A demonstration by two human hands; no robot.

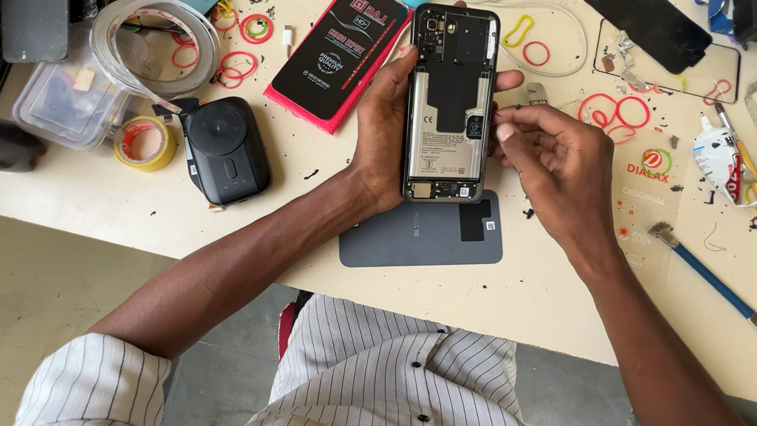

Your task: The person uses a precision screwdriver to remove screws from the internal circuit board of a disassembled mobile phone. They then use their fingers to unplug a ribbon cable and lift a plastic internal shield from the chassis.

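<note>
Shirt: my striped shirt (390, 397) is nearest, below the desk (525, 307) edge.
Back cover: a grey back cover (422, 240) lies flat on the desk just under the opened phone (450, 103).
Left hand: my left hand (381, 132) is closed around the opened phone's left edge, holding it up, its insides facing me.
Right hand: my right hand (555, 155) is at the phone's right edge, fingertips (503, 126) pinched together; what they pinch is too small to tell.
Left of phone: a black round-topped device (227, 148) and a yellow tape roll (145, 143).
Right of phone: a blue-handled tool (708, 275).
Beyond phone: a red-edged package (338, 50) to its left, coloured rubber bands (617, 114) to its right.
</note>
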